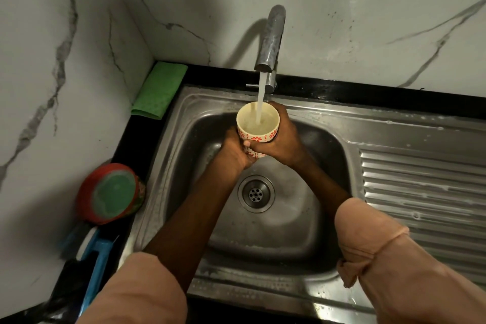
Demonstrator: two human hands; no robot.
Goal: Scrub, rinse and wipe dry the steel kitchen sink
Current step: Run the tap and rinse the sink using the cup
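A cream cup (256,137) with a red flower pattern is held upright over the steel sink (184,155), under the running tap (271,39). Water streams into it and it is partly full. My left hand (235,151) grips the cup from below on its left side. My right hand (282,139) wraps around its right side and back. The drain (256,193) lies open in the wet basin below my hands.
A folded green cloth (159,89) lies on the black counter at the sink's back left corner. A red tub of green soap (110,193) and a blue brush (96,265) sit along the left wall. The ribbed draining board (420,192) extends to the right.
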